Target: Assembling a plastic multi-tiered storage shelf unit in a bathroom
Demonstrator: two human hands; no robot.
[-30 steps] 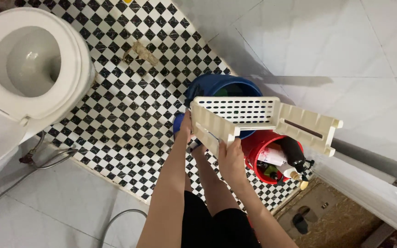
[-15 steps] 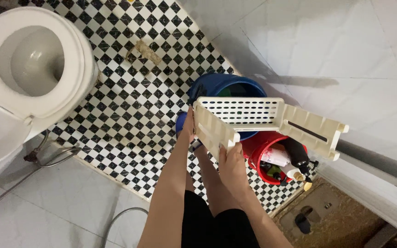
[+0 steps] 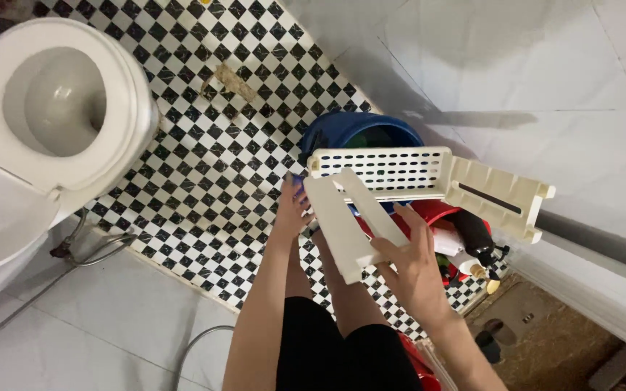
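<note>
You hold a cream plastic rack (image 3: 429, 181) with both hands, up off the floor at centre frame. Your left hand (image 3: 290, 208) grips its near end panel from the 9 o'clock side, fingers curled against the panel's outer face. Your right hand (image 3: 416, 266) sits at 5 o'clock of that panel, fingers (image 3: 407, 217) spread and laid on the flat panel, thumb underneath; a loose hold, not a tight fist. The rack's perforated back runs toward 3 o'clock and ends in a slotted panel. Blue bucket (image 3: 342, 132) stands on the floor behind the rack at 12 o'clock, partly hidden. Red bucket (image 3: 440, 211) is under the rack at 4 o'clock, holding a dark bottle (image 3: 474, 233) and smaller bottles, details too small to tell. White toilet (image 3: 59, 108) at 10 o'clock, lid up. Floor is black-and-white checkered tile (image 3: 204, 166). White tiled wall (image 3: 516, 72) at 1–2 o'clock. Hose (image 3: 197, 344) at 7 o'clock.
</note>
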